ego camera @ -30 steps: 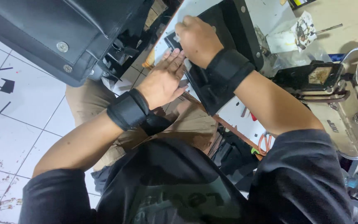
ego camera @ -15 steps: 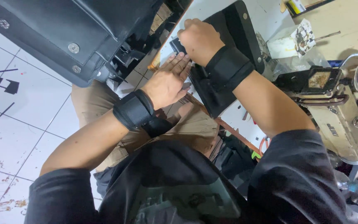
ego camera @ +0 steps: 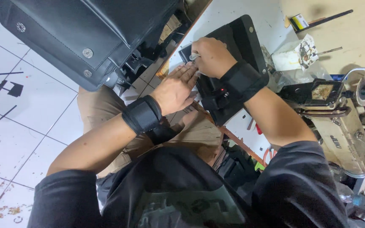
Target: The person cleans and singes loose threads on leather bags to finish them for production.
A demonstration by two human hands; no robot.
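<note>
Left hand lies flat, fingers straight, on smooth black leather panel; right hand fists a small tool.

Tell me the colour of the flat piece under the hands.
Black, with a silver rivet near one corner: the flat piece, seen in the head view.

Black wrist straps, dark rolled sleeves, tan trousers.

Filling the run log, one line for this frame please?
left hand flat on black leather piece | right hand pinching small tool at its edge | white table
</note>
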